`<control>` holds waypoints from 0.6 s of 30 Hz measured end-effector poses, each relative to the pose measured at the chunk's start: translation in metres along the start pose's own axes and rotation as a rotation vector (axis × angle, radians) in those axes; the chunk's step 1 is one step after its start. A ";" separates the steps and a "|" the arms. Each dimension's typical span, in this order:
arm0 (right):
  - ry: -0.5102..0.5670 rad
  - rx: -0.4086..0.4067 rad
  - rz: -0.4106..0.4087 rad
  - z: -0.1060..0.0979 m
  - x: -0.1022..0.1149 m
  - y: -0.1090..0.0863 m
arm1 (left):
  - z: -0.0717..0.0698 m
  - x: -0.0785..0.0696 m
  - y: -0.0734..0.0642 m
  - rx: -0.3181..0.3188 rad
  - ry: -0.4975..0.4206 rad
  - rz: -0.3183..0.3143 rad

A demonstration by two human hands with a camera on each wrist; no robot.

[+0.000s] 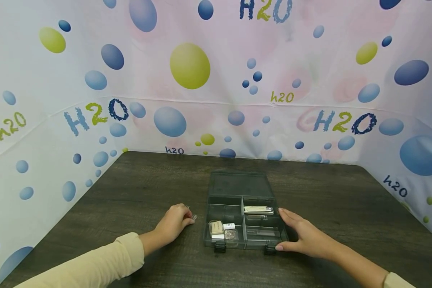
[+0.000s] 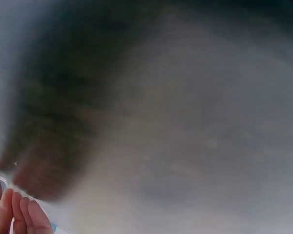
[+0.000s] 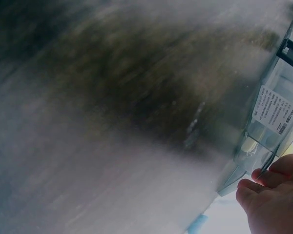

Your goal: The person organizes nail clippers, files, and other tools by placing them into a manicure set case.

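Note:
My left hand [image 1: 173, 222] is left of the box, low over the table, and pinches a small clear plastic piece [image 1: 194, 218] between thumb and fingertips. In the left wrist view only its fingertips [image 2: 33, 214] show. A dark see-through organizer box [image 1: 244, 244] lies with its lid [image 1: 239, 185] swung back. My right hand [image 1: 306, 235] rests against the box's right side, thumb at the front corner by a latch [image 1: 270, 249], fingers fairly straight. A cream nail clipper [image 1: 258, 210] lies in the back right compartment.
The front left compartment holds a beige square item [image 1: 216, 227], a white-capped piece [image 1: 229, 226] and a small clear case [image 1: 231, 235]. A clear strip lies in the front right one. A patterned curtain [image 1: 230, 80] surrounds the dark wooden table [image 1: 147, 180].

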State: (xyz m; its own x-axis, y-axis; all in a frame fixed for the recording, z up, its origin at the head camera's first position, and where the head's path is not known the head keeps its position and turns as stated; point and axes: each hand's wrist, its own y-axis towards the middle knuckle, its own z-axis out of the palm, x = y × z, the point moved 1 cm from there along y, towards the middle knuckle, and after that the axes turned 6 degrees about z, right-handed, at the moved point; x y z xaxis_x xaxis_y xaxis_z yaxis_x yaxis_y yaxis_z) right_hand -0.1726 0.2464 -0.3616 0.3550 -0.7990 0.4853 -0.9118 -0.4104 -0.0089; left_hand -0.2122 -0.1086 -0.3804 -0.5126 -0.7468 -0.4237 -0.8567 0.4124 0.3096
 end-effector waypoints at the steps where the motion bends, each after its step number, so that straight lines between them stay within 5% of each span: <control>1: -0.001 0.000 0.000 0.000 0.000 0.000 | 0.000 0.000 0.000 0.002 0.001 -0.002; 18: -0.006 0.001 0.002 0.000 0.000 0.000 | 0.001 -0.003 0.004 0.021 0.042 -0.010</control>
State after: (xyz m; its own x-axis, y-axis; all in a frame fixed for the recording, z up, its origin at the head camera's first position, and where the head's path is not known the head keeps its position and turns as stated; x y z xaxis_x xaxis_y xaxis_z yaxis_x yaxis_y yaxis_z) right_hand -0.1726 0.2462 -0.3610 0.3541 -0.8025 0.4801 -0.9125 -0.4089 -0.0104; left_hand -0.2144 -0.1043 -0.3791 -0.5018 -0.7717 -0.3907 -0.8629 0.4154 0.2878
